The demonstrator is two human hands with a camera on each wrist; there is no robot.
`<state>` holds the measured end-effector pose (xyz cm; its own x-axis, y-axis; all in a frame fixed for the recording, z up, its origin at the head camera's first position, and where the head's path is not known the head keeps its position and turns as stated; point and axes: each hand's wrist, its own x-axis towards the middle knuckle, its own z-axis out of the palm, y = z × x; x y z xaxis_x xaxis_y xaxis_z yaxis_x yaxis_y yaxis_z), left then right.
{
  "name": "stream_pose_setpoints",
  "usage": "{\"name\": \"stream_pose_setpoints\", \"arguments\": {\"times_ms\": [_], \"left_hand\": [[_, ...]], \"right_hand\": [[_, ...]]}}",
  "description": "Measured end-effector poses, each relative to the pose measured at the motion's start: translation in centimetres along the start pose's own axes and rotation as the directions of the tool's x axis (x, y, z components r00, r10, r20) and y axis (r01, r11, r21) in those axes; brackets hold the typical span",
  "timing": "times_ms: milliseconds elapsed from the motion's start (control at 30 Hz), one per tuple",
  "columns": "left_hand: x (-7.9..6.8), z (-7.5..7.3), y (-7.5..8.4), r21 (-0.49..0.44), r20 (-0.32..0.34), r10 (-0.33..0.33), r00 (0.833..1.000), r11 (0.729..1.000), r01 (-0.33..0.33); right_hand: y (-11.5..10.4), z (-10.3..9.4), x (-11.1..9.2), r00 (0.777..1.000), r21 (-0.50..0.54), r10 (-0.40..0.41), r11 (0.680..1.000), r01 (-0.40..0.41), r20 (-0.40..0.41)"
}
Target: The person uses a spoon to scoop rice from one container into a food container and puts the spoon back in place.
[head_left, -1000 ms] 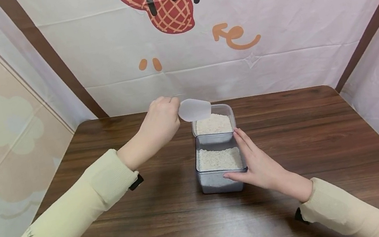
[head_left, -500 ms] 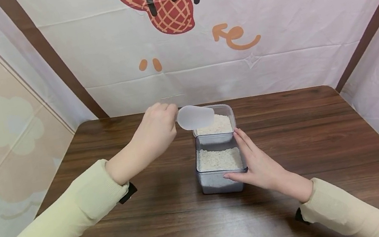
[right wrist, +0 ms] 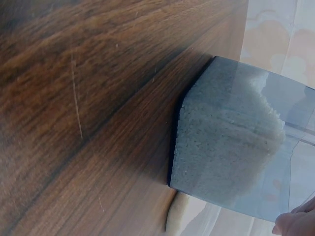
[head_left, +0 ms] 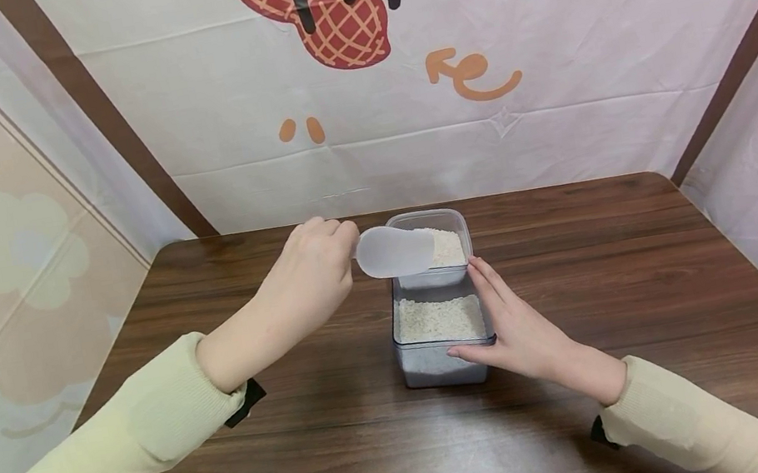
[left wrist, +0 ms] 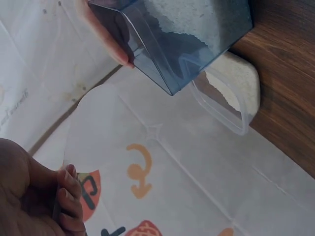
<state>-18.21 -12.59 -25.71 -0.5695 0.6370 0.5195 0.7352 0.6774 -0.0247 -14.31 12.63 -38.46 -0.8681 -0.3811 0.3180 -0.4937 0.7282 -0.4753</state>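
Note:
My left hand (head_left: 312, 269) grips the handle of a translucent white scoop (head_left: 393, 251), its fingers curled in the left wrist view. The scoop's bowl overlaps the left part of a clear container (head_left: 457, 214) of rice and the back rim of the blue-tinted container in front of it. The blue-tinted container (head_left: 444, 369) stands on the table, partly filled with white rice (right wrist: 221, 142). My right hand (head_left: 517, 326) holds this nearer container by its right side, thumb at the front rim and fingers reaching to the back corner. Whatever the scoop's bowl holds is hidden.
Both containers stand one behind the other on a dark wood-grain table (head_left: 621, 270). Behind the table hangs a white printed cloth (head_left: 555, 112), close to its back edge. A further cloth (head_left: 9, 251) with a flower print hangs at the left.
My left hand and the scoop have moved down, toward me, and the forearm has shifted left. The scoop's bowl now reaches the nearer container's back rim in the view. The right hand stays put.

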Motion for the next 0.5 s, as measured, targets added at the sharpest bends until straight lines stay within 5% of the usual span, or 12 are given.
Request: {"name": "stream_pose_setpoints", "arguments": {"times_ms": [500], "left_hand": [[0.29,0.29,0.8,0.066,0.114,0.07,0.991,0.995,-0.078]], "right_hand": [[-0.05,-0.01,-0.05,1.0,0.01,0.002,1.0,-0.002,-0.001]]}}
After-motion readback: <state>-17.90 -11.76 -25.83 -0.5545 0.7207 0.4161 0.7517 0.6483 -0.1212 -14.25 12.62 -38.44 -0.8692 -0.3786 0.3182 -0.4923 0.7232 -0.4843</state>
